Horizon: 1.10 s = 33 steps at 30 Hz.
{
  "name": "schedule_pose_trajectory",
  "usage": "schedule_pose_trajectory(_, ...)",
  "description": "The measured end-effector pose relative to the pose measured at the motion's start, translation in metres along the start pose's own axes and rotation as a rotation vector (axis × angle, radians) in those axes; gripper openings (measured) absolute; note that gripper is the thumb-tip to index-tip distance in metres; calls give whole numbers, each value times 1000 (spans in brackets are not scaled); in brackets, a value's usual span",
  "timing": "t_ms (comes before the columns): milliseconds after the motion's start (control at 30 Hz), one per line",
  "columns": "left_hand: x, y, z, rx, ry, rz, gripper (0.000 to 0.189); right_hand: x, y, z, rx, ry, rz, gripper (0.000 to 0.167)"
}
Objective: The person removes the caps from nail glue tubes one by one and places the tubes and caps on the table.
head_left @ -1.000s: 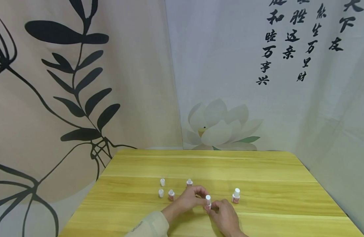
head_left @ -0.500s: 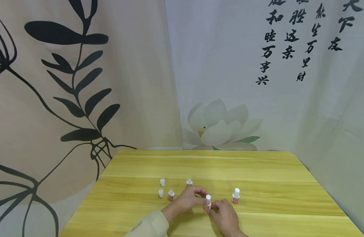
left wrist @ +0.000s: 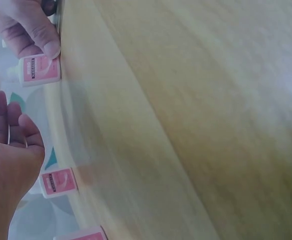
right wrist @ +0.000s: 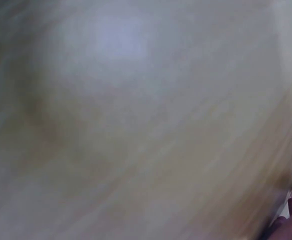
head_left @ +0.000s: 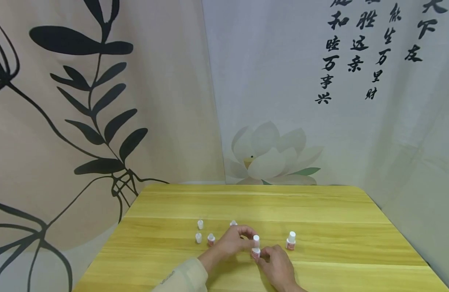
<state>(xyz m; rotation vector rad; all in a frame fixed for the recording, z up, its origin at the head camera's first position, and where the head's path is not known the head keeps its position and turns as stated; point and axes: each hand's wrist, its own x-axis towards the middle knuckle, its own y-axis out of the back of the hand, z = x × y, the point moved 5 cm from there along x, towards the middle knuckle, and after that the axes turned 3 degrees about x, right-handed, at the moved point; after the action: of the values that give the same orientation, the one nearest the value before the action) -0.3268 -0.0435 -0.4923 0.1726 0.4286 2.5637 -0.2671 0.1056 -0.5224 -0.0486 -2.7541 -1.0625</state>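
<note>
Head view: right hand (head_left: 277, 265) grips the held bottle (head_left: 255, 253) low on its body; left hand (head_left: 232, 243) pinches the cap (head_left: 256, 238) at its top, can't tell if fully clear of the neck.
Capped bottle (head_left: 291, 241) stands right of the held bottle, strip of wood between it and the right hand. Uncapped bottle (head_left: 211, 240) sits to its left, tight behind the left wrist; third bottle (head_left: 233, 223) behind-left, mostly hidden by left hand. Two small white caps (head_left: 200, 224) farther left. Table (head_left: 319, 211) runs well past it to far and right edges.
</note>
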Motion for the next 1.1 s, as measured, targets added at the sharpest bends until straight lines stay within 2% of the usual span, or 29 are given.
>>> schedule_pose_trajectory(167, 1, 2, 2, -11, 8, 26, 16, 0, 1, -1, 1, 6, 1, 23)
schedule_pose_trajectory(500, 0, 5, 9, -39, -9, 24, 16, -1, 1, -2, 35, 22, -20, 20)
schedule_pose_trajectory(1100, -1, 13, 19, -45, -15, 50, 17, -1, 0, 0, 20, 4, -33, 19)
